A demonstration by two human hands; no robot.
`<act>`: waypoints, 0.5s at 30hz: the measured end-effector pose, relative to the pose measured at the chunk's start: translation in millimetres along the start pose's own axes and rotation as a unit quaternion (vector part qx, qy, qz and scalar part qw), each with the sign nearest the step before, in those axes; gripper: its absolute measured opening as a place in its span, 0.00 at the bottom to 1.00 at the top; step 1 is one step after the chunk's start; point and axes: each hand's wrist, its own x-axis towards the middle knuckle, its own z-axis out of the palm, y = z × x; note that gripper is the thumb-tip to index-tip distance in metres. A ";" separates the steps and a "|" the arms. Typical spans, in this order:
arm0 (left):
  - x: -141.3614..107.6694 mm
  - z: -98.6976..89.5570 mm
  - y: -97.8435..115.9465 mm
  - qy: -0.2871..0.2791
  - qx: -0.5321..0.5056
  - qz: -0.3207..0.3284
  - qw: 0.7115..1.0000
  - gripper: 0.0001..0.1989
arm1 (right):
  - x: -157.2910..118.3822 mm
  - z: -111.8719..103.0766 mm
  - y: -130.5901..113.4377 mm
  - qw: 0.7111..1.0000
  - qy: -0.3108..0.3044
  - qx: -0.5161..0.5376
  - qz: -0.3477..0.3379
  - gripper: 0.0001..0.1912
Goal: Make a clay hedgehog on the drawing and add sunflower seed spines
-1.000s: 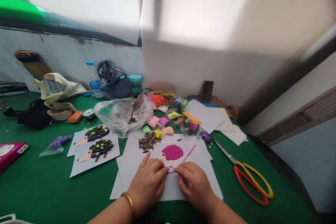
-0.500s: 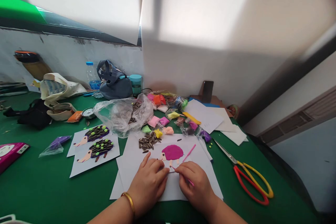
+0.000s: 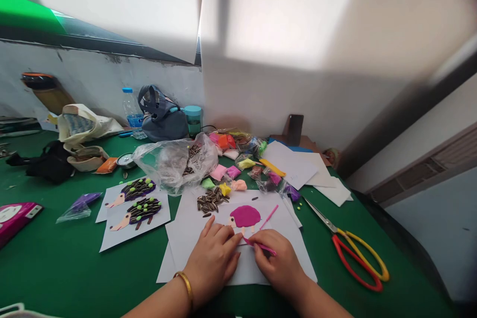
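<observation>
A hedgehog picture with a magenta clay body (image 3: 245, 216), pale head and short legs lies on white paper before me. In my right hand (image 3: 278, 254) is a thin pink clay modelling tool (image 3: 269, 249), pinched between thumb and fingers. Its tip is close to the hedgehog's legs. My left hand (image 3: 216, 248) rests on the paper just left of it, fingers partly spread and fingertips by the legs. A second pink tool (image 3: 269, 217) lies right of the hedgehog. Behind my left hand is a heap of striped sunflower seeds (image 3: 212, 200).
Finished hedgehog cards (image 3: 137, 231) lie at left. Large scissors (image 3: 345, 241) with red and yellow handles lie at right. Behind are a plastic bag of seeds (image 3: 175, 164), coloured clay packets (image 3: 223, 171), paper sheets (image 3: 294, 164), a phone (image 3: 294, 129) and a water bottle (image 3: 132, 112).
The pink tool in my right hand has tilted flatter, so more of it shows. My left fingertips have shifted slightly right, closer to the tool's tip.
</observation>
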 end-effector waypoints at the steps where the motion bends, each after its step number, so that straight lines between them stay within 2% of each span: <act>1: -0.1 -0.4 0.3 -0.001 0.003 0.002 1.000 0.20 | -0.1 -0.2 -0.3 1.000 0.001 0.001 0.000 0.11; 11: -0.8 5.3 1.5 0.022 0.038 0.020 0.999 0.15 | -1.0 -0.6 1.2 1.000 0.017 -0.002 0.019 0.10; 15: -0.3 3.4 2.9 0.013 0.040 0.017 0.999 0.14 | -0.7 -1.1 0.4 1.000 0.013 0.001 0.023 0.10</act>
